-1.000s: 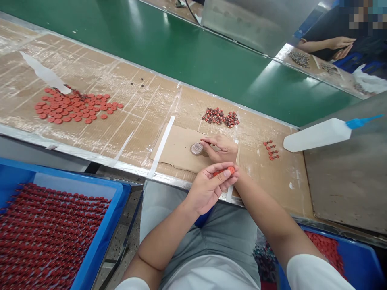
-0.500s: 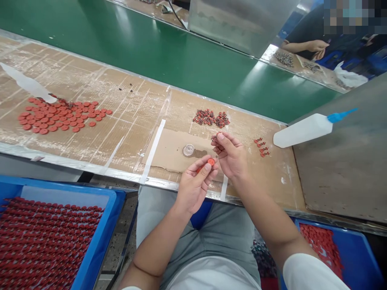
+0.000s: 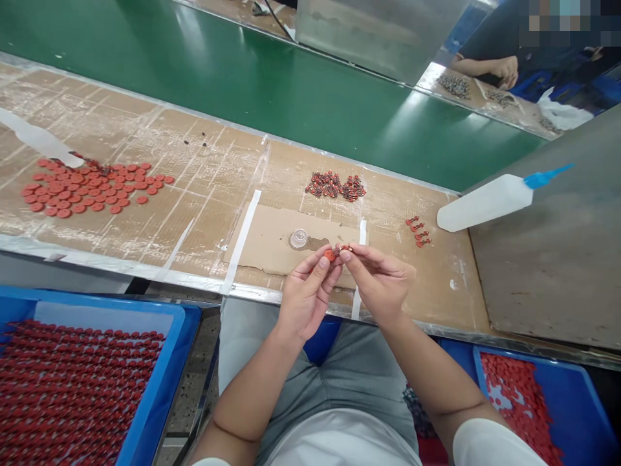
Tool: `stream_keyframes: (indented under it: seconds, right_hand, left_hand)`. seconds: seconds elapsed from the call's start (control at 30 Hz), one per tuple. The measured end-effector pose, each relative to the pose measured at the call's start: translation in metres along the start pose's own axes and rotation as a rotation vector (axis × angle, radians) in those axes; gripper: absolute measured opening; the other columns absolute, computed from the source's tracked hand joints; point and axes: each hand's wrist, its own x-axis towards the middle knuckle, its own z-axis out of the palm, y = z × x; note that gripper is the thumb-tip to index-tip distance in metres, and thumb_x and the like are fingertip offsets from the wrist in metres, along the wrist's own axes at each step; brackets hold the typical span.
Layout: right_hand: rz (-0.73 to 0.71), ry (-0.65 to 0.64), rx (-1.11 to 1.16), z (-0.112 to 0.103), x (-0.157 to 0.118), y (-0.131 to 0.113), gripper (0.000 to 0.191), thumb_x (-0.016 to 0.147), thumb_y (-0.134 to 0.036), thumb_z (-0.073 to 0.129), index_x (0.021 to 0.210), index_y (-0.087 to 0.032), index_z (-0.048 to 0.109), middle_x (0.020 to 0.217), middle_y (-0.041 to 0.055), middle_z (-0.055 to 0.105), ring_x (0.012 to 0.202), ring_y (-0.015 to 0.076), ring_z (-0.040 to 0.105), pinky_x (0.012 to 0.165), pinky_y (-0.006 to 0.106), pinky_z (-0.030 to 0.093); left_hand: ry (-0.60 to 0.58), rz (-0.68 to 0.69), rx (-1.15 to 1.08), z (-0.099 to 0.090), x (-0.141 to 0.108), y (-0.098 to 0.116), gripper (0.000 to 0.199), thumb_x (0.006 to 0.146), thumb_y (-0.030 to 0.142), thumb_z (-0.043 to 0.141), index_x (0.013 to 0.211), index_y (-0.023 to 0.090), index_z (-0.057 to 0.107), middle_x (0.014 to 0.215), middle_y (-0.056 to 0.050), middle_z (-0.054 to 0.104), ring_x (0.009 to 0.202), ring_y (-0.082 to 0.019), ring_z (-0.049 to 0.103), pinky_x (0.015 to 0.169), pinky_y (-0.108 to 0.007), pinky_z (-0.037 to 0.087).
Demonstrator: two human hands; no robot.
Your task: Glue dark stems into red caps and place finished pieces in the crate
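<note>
1. In the head view, a long green belt (image 3: 272, 97) is running behind a workbench lined with brown cardboard under clear film (image 3: 417, 291); at upper right, a co-worker's hand (image 3: 507, 71) is hovering near a heap of small grey parts (image 3: 453, 85).
2. The left hand (image 3: 308, 294) is pinching 1 flat red round disc (image 3: 329, 255) between thumb and fingers; whether more are hiding behind them, I cannot tell.
3. The right hand (image 3: 381, 278) is pinching 1 slim dark-and-red piece (image 3: 345, 248) right beside that disc, above the bench's front edge; whether the 2 are touching, I cannot tell.
4. The disc is probably weighing little and looking fairly stiff, so its rim is offering the best hold; the slim piece is seeming fiddly and easy to drop, best being gripped along its body.
5. 1 small clear round cup (image 3: 299, 238) is sitting on 1 tan cardboard sheet (image 3: 266, 243); beyond it, 2 clusters of dark-and-red pieces (image 3: 323, 184) are lying.
6. To the right, 4 red discs with dark pieces (image 3: 418, 232) are lying near 1 white plastic bottle with a blue nozzle (image 3: 485, 202).
7. To the left, dozens of loose red discs (image 3: 87, 189), too many for counting, are spreading beside 1 whitish bottle (image 3: 41, 139).
8. Below, 1 blue plastic tray (image 3: 179, 323) is holding rows of red pieces (image 3: 82, 388).
</note>
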Motion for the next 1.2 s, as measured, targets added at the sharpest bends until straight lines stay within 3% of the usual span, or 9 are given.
stream_keyframes:
  seconds: [0.23,0.47,0.67,1.2]
  right_hand:
    - [-0.035,-0.005,-0.043,-0.001,-0.001,0.003,0.018,0.071,-0.024,0.077,0.088,-0.028,0.075,0.092,-0.0007,0.075,0.082,0.0212,0.072,0.082,0.04,0.062]
    - [-0.046,-0.035,-0.057,-0.002,-0.001,0.005,0.02,0.072,-0.024,0.076,0.091,-0.029,0.075,0.093,-0.001,0.074,0.083,0.021,0.072,0.083,0.039,0.062]
    - [-0.105,-0.047,-0.15,-0.003,0.0,0.005,0.022,0.072,-0.022,0.076,0.092,-0.031,0.075,0.094,-0.0018,0.074,0.084,0.021,0.072,0.083,0.039,0.062]
    - [-0.184,-0.006,-0.094,0.002,-0.002,0.011,0.024,0.072,-0.015,0.075,0.092,-0.027,0.075,0.092,-0.0012,0.074,0.08,0.0175,0.073,0.077,0.029,0.063]
  left_hand:
    - [0.053,-0.018,-0.028,0.001,0.0,0.0,0.021,0.077,0.014,0.071,0.098,0.014,0.071,0.104,-0.007,0.073,0.103,-0.018,0.066,0.099,-0.027,0.048]
    - [0.014,0.038,0.038,-0.002,0.001,-0.001,0.019,0.08,0.015,0.067,0.099,0.015,0.071,0.107,-0.006,0.072,0.102,-0.015,0.066,0.096,-0.023,0.049]
    - [0.055,0.039,0.034,-0.003,0.002,-0.002,0.021,0.078,0.016,0.07,0.099,0.014,0.072,0.105,-0.007,0.072,0.104,-0.017,0.065,0.099,-0.026,0.047]
    - [0.029,0.06,0.036,-0.005,0.004,-0.004,0.019,0.077,0.016,0.071,0.096,0.015,0.072,0.104,-0.006,0.073,0.099,-0.015,0.067,0.093,-0.023,0.051]
